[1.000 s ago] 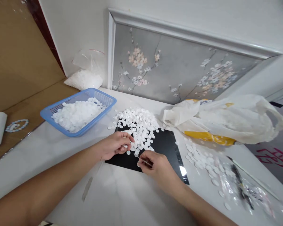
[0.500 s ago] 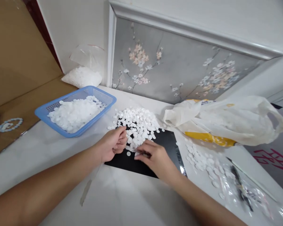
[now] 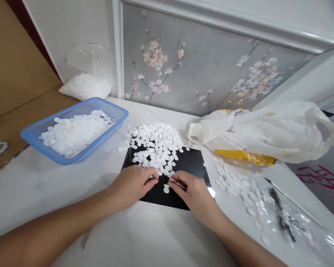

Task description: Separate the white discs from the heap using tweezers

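Observation:
A heap of small white round discs (image 3: pixel 158 139) spreads over the far part of a black sheet (image 3: pixel 193 163) and onto the table. My left hand (image 3: pixel 135 183) is closed at the near edge of the heap, thumb and fingers pressed together; whatever is inside is hidden. Facing it, my right hand (image 3: pixel 195 189) pinches a thin, light-coloured thing, too small to make out, whose tip points toward the heap. Between the hands, a pair of loose discs (image 3: pixel 166 189) lies on the bare black sheet.
A blue basket (image 3: pixel 72 159) of white discs stands left, before a clear bag (image 3: pixel 86 85) of white pieces. At right lie a white plastic bag (image 3: pixel 267 133), scattered discs (image 3: pixel 231 181), clear packets and a black pen-like item (image 3: pixel 281 213). A framed flower picture (image 3: pixel 200 66) leans behind.
My left hand has lowered toward me and its fist has loosened into a pinch. My right hand has shifted slightly right. A thin light thing now shows in it. The view has shifted slightly.

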A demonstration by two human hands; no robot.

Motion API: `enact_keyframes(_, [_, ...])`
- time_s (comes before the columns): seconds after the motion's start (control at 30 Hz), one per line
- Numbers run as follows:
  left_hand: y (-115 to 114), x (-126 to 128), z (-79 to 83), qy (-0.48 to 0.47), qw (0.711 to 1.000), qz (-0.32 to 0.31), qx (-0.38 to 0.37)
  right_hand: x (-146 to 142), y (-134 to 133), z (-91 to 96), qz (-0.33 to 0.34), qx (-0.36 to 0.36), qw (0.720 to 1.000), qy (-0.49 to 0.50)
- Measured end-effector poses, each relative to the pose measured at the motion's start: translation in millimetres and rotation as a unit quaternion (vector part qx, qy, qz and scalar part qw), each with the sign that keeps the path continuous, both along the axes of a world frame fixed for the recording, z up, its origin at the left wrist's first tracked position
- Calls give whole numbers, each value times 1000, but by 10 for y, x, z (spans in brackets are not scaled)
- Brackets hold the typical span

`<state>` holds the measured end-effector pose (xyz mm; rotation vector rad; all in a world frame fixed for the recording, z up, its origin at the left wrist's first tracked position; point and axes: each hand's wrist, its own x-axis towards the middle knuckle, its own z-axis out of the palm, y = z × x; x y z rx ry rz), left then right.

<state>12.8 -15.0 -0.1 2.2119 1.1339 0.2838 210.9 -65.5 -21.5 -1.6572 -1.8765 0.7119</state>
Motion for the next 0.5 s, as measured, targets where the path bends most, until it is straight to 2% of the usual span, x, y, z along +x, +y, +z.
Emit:
enact_keyframes(0.2, [-142, 147, -82, 78, 995, -47, 42, 113, -3, 41, 30, -51, 998, 36])
enact_keyframes(0.33, [-128, 195, -130, 89, 994, -43, 42, 110, -26, 77, 32, -59, 997, 38])
enact_keyframes(0.5, [-102, 222, -107, 90, 995, -39, 29, 112, -22, 73, 44, -77, 995, 47])
